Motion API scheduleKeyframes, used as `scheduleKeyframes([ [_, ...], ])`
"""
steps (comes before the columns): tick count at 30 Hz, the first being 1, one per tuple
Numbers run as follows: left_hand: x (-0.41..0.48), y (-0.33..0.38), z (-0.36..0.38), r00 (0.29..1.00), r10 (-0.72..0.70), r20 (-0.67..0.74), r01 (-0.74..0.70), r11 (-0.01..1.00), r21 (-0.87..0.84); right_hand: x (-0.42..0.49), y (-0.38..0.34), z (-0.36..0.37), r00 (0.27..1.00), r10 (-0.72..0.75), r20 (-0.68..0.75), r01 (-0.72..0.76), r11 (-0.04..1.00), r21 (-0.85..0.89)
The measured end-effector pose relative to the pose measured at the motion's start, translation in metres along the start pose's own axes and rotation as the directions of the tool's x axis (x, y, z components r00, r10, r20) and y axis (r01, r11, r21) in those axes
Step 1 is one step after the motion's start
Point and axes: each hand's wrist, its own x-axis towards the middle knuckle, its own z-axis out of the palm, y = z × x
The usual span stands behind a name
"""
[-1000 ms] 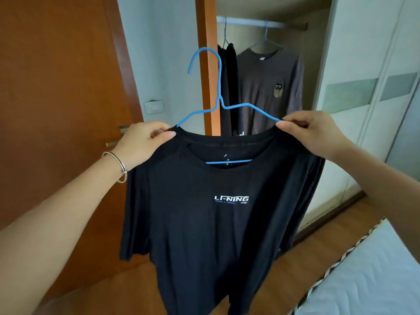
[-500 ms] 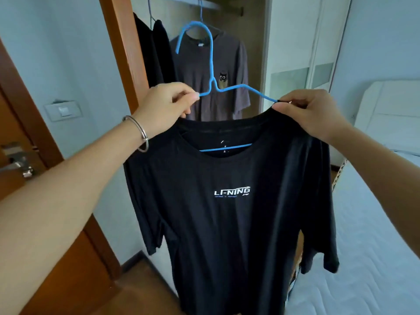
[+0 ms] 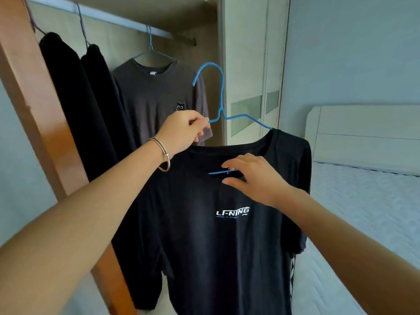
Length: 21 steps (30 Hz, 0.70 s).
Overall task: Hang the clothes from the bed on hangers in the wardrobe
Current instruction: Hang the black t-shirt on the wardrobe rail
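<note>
While the left hand (image 3: 181,130) pinches the blue hanger (image 3: 221,94) on its sloping wire just beside the neck twist, the black T-shirt (image 3: 216,246) hangs on it below that grip, held up before the open wardrobe (image 3: 109,42). Right hand (image 3: 256,178): fingers nearly straight, bracketing the collar front below and right of the grip, not clenched.

Shirt judged light and limp, apt to slide along thin wire if the hanger tips. Wire probably springy. Best hold looks to be the neck twist, leaving the hook free above.

Rail (image 3: 113,18) sits up and left of the grip, not yet reached. Grey T-shirt (image 3: 156,96) hangs straight behind the grip, two dark garments (image 3: 75,98) further left. White door (image 3: 245,53) stands just right of the hook and could catch it. Bed (image 3: 363,212) lies off right, well apart.
</note>
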Motion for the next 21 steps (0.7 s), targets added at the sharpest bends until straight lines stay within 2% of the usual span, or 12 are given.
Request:
scheduleKeyframes([
  [3, 0.021, -0.012, 0.002, 1.0, 0.0, -0.003, 0.0, 0.999, -0.048, 0.016, 0.0, 0.016, 0.997, 0.007, -0.079, -0.013, 0.997, -0.079],
  [5, 0.032, -0.019, 0.001, 1.0, 0.0, 0.002, 0.0, 0.995, -0.099, 0.026, 0.0, 0.024, 0.986, -0.043, -0.159, 0.022, 0.991, -0.13],
  [7, 0.043, -0.024, -0.002, 1.0, 0.016, -0.009, -0.018, 0.991, -0.134, 0.035, -0.001, 0.032, 0.987, -0.079, -0.139, 0.053, 0.982, -0.18],
  [10, 0.058, -0.028, -0.007, 0.998, 0.05, -0.03, -0.053, 0.993, -0.11, 0.049, 0.003, 0.048, 0.998, 0.048, -0.049, -0.057, 0.978, -0.201],
  [12, 0.065, -0.031, -0.007, 0.997, 0.071, -0.032, -0.074, 0.994, -0.077, 0.057, 0.003, 0.052, 0.989, 0.101, -0.111, -0.122, 0.973, -0.196],
  [15, 0.072, -0.037, -0.004, 0.991, 0.131, -0.029, -0.131, 0.991, -0.015, 0.065, -0.004, 0.057, 0.979, 0.082, -0.188, -0.117, 0.976, -0.185],
  [18, 0.082, -0.045, -0.001, 0.982, 0.177, -0.059, -0.174, 0.983, 0.054, 0.068, -0.009, 0.059, 0.994, 0.04, -0.101, -0.065, 0.962, -0.266],
  [21, 0.096, -0.056, 0.002, 0.981, 0.157, -0.11, -0.146, 0.983, 0.109, 0.069, -0.008, 0.06, 1.0, 0.024, 0.002, -0.023, 0.975, -0.222],
])
